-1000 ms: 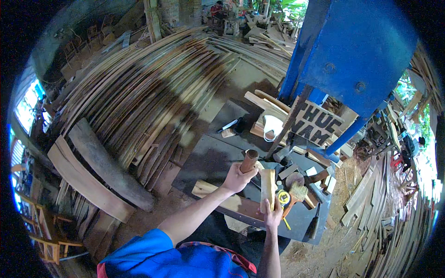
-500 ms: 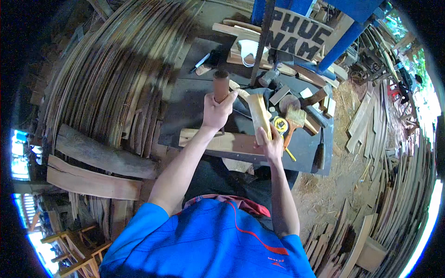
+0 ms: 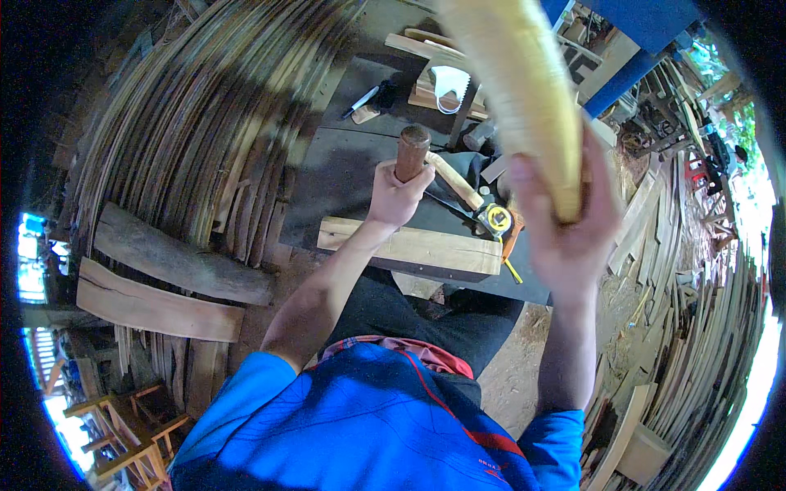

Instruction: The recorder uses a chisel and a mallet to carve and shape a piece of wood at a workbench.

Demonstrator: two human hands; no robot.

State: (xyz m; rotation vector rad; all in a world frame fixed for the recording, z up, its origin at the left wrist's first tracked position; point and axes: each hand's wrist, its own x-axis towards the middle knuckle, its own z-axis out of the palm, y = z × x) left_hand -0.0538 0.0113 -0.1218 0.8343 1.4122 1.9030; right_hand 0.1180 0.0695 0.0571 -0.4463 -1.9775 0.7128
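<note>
My left hand (image 3: 395, 196) is wrapped round the brown wooden handle of a chisel (image 3: 412, 154), which stands upright; its blade is hidden below the fist. Under it lies a long pale wood block (image 3: 434, 249), across the near side of the dark workbench (image 3: 344, 176). Whether the blade touches the block cannot be seen. Raised high on the right and smeared by motion, my right hand (image 3: 573, 237) grips a thick pale wooden club (image 3: 524, 90) at its lower end. The club is close to the camera and covers part of the bench.
Beyond the block are a yellow tape measure (image 3: 496, 219), a light wooden stick (image 3: 455, 180), a marker (image 3: 360, 102) and a white face mask (image 3: 449, 85). Stacked boards (image 3: 196, 123) line the left, and thin wood strips (image 3: 712, 327) the right. Blue machinery (image 3: 647, 41) stands behind.
My right hand has swung the club up and to the right, away from the block. The left hand keeps hold of the chisel, appearing slightly further right as the view shifts.
</note>
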